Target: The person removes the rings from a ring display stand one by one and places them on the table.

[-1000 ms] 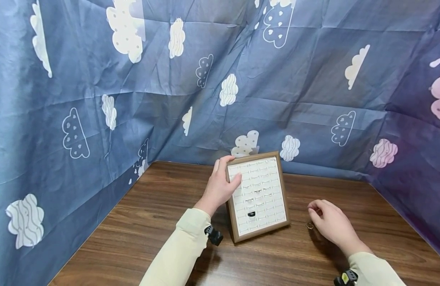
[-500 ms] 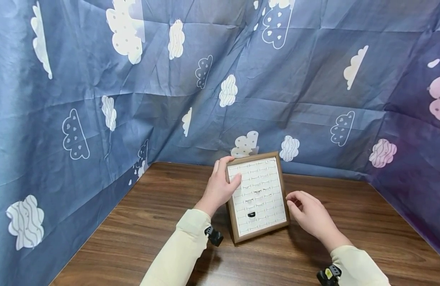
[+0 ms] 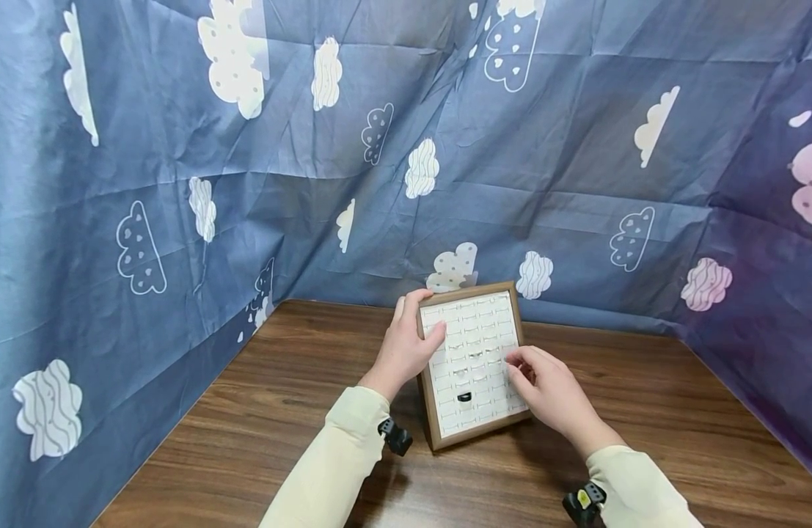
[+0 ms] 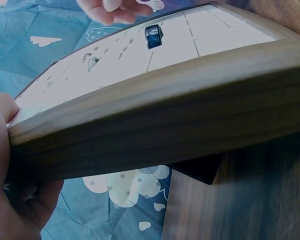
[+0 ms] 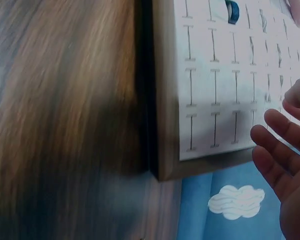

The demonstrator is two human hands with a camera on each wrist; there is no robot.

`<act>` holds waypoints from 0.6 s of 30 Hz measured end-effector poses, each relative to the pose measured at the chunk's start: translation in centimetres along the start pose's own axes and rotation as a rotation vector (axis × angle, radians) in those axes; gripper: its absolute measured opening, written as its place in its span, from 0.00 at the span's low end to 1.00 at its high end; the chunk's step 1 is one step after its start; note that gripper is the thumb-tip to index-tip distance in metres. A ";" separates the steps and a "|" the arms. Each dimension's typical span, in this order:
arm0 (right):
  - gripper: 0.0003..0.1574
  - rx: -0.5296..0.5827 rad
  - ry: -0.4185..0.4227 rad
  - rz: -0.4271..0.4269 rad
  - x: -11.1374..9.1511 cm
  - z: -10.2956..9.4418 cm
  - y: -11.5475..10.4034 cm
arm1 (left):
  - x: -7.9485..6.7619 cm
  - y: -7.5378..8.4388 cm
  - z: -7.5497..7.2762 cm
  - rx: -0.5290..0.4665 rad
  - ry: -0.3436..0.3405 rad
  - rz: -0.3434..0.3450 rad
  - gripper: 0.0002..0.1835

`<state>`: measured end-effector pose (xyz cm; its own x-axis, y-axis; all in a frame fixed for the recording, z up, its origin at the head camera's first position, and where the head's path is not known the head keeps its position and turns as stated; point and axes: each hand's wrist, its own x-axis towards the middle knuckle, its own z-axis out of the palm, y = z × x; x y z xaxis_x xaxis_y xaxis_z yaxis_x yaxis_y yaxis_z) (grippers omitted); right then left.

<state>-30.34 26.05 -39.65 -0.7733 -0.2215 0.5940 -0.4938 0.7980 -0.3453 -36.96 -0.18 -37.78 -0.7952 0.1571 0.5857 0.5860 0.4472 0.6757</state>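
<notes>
A wood-framed ring display board [image 3: 518, 323] stands tilted back on the table, its white panel lined with rows of slots. My left hand [image 3: 406, 345] grips its upper left edge, thumb on the front and fingers behind. A black ring [image 3: 464, 397] sits in the lower part of the panel, and several small silvery rings [image 3: 476, 354] show around the middle. At the right edge, my right hand [image 3: 554, 392] has its curled thumb and index finger close to the slots. Whether those fingertips pinch anything cannot be seen. Its other fingers bend loosely in the right wrist view.
The brown wood-grain table [image 3: 280, 418] spreads around the board. Behind and beside it hangs a blue cloth [image 3: 544, 147] with cloud prints. A dark support piece [image 4: 200, 167] shows under the board in the left wrist view.
My right hand has moved left from the table to the right side of the board. A gold-coloured ring seen earlier by that hand is now out of sight. The left hand stays put.
</notes>
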 end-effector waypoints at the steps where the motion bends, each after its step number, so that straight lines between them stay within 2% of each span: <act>1: 0.06 0.007 -0.001 -0.003 0.1 0.1 -0.2 | 0.0 0.0 0.0 0.001 0.000 -0.001 0.32; 9: 0.07 0.057 0.000 -0.042 0.8 0.8 -1.6 | 0.1 0.1 0.0 -0.013 -0.005 0.003 0.33; 18: 0.15 0.079 0.015 -0.112 1.3 2.1 -2.4 | 0.0 -0.1 0.0 -0.006 0.000 0.004 0.32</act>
<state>-31.04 22.66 -39.61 -0.7059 -0.2973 0.6429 -0.6068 0.7220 -0.3323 -36.99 -0.18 -37.84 -0.7928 0.1586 0.5885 0.5902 0.4409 0.6762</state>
